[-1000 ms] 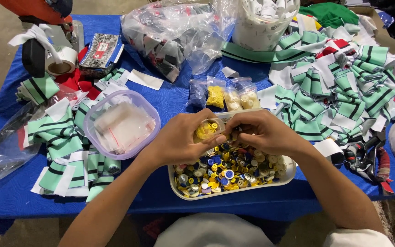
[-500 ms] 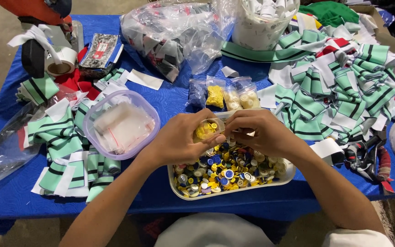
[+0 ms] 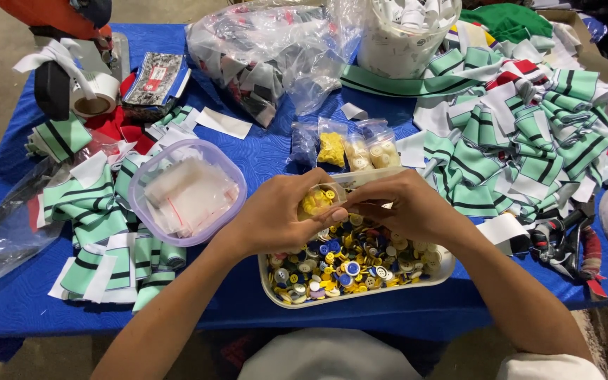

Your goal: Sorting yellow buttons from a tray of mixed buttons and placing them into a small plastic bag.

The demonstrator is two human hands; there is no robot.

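Both hands meet above the near edge of the table. We note the left hand [image 3: 276, 214] closed around a small clear bag of yellow buttons [image 3: 318, 200], its fingers curled over the bag's left side and its thumb along the lower edge. We find the right hand [image 3: 406, 207] pinching the same bag from the right, fingertips drawn together at the bag's mouth; the two hands touch at the thumbs. The bag is held just above the back rim of a white oval tray [image 3: 360, 295] heaped with loose buttons [image 3: 350, 260] in yellow, blue, white and grey.

From the head view we record the following around them. A round clear container with a lilac rim [image 3: 188, 193] stands just left of the left hand and holds a stack of empty small clear bags [image 3: 184, 193]. Beyond the hands lie three filled small bags [image 3: 357, 148], one with yellow pieces and two with cream ones. Green, white and black striped fabric pieces [image 3: 522, 141] are piled to the right, and more of the same lie at the left [image 3: 96, 218]. A roll of white tape [image 3: 96, 95] sits at the far left, and a large clear plastic bag of fabric scraps [image 3: 269, 53] lies at the back. All rest on a blue tablecloth [image 3: 269, 151].
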